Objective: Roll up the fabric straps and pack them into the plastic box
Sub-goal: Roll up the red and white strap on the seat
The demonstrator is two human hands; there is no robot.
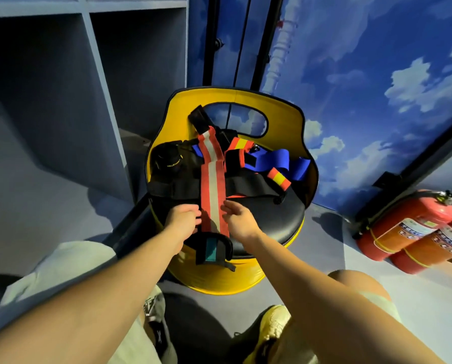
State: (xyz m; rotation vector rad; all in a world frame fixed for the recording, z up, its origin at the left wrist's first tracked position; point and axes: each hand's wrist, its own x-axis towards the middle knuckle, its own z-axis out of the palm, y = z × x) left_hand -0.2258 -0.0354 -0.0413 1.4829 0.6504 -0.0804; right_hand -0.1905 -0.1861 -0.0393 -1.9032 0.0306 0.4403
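Blue cloud-painted walls surround a yellow chair (303, 122) heaped with straps. One red-and-white strap (211, 177) lies straight away from the person, its near end between both hands. Left hand (184, 219) pinches its edge; right hand (236, 219), fingers loosely apart, touches the other. No box visible.

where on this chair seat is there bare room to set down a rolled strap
The bare patch is the black seat at front right, between the right hand and the yellow rim. The back and left are crowded with the strap pile; the red and white strap runs down the middle between both hands.
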